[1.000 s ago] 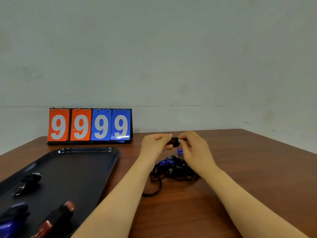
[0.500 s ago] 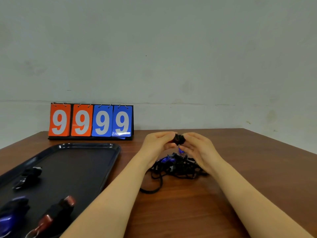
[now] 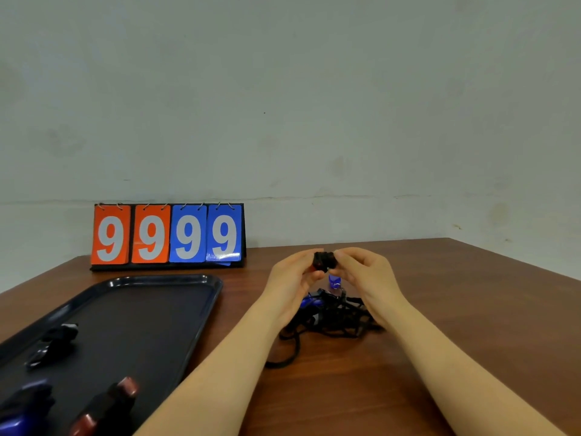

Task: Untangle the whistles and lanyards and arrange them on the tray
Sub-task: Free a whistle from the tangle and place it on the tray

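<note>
Centrally, my left hand (image 3: 294, 273) and right hand (image 3: 361, 273) pinch one dark whistle (image 3: 323, 261) between them, directly above the lanyard tangle (image 3: 333, 313) on the surface (image 3: 440, 309); the tray (image 3: 151, 309) lies leftward, nearer my left hand.

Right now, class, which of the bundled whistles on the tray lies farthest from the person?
The black bundle at mid-tray; the blue bundle and red bundle lie at the tray's near edge.

One tray (image 3: 163, 280); one scoreboard (image 3: 168, 234); two hands (image 3: 290, 278); three bundles on tray (image 3: 53, 343).
</note>
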